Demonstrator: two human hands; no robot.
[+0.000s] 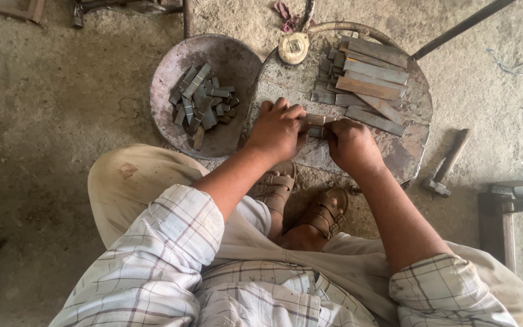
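Observation:
My left hand (278, 128) and my right hand (350, 144) meet over a round rusty metal work surface (416, 145), both gripping a small flat metal piece (316, 120) between them. More short pieces lie just under that one, partly hidden by my fingers. A pile of longer flat metal bars (370, 79) lies on the far half of the surface, just beyond my right hand. My sandalled feet rest below the surface's near edge.
A shallow round metal pan (171, 66) left of the work surface holds several short cut metal pieces (204, 103). A tape measure (293, 47) sits at the surface's far edge. A hammer (446, 165) lies on the concrete floor at right, near a metal stand (509, 206).

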